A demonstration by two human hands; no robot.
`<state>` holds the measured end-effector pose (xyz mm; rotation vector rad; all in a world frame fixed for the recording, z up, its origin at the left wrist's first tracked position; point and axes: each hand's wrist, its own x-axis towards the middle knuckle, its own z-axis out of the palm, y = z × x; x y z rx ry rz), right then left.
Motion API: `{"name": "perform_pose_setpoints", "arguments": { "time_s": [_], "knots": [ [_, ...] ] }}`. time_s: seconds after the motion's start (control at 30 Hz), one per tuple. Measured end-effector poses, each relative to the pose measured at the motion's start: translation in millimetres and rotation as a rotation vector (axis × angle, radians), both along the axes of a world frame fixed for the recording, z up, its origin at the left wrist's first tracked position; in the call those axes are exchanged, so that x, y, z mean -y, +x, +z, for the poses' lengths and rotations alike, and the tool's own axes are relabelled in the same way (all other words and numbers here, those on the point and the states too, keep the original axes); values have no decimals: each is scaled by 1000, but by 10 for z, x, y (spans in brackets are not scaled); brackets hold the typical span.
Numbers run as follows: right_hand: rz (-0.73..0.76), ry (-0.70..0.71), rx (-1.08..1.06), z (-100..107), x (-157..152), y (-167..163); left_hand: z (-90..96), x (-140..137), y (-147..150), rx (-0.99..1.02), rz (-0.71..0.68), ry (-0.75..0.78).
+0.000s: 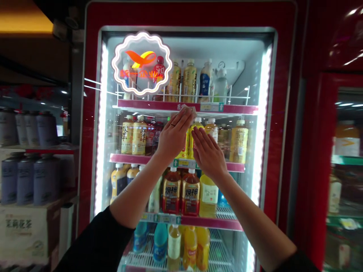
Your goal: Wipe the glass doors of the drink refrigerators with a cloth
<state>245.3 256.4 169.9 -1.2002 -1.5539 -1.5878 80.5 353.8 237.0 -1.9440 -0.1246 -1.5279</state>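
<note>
My left hand (175,133), with a ring on one finger, is raised against the glass door (241,71) of a lit drinks fridge. Under its fingertips a crumpled pale wipe (193,110) shows, pressed to the pane. Lower and to the right, my right hand (209,153) is held flat with its fingers stretched out, and nothing shows in it. Whether its palm touches the glass I cannot tell. Behind both hands, yellow bottles (197,124) on a shelf inside are partly hidden.
A glowing scalloped sign (141,62) sits at the door's upper left. The red fridge frame (187,13) surrounds the pane. Purple-grey canisters (47,177) stand on shelves at left, above a pale carton (24,234). Another red fridge (326,124) is at right.
</note>
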Motion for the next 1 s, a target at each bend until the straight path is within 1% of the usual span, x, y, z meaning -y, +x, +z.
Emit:
{"name": "perform_pose_setpoints", "arguments": {
  "time_s": [0.07,0.1,0.2,0.27,0.3,0.37,0.47,0.53,0.57,0.63,0.7,0.77,0.83,0.9,1.0],
  "knots": [
    [18,-13,-14,-8,10,6,13,-33,-48,69,-10,-30],
    [25,-14,-18,-13,14,11,-23,-40,-51,116,-11,-47],
    [39,-8,-17,-26,13,27,-210,-12,25,230,-4,-84],
    [52,-14,-10,-29,8,37,-288,38,104,236,4,-95],
    [58,-23,-7,-26,9,41,-285,65,137,211,9,-96],
    [66,-43,2,-11,31,57,-185,103,164,114,22,-77],
    [63,-88,53,31,140,134,103,92,100,-19,40,-34],
    [49,-91,91,59,259,251,257,54,29,2,40,-43],
    [41,-80,98,69,323,330,295,39,7,44,35,-60],
    [21,-51,81,78,444,514,274,33,20,141,20,-98],
    [4,-41,52,73,533,693,158,76,119,196,13,-116],
    [-6,-45,37,61,581,821,21,158,266,191,23,-108],
    [-9,-49,31,51,591,880,-53,244,392,135,35,-82],
    [-12,-51,24,46,581,891,-29,290,443,55,35,-50],
    [-11,-52,28,42,561,886,114,245,361,-1,25,-17]
  ]
}}
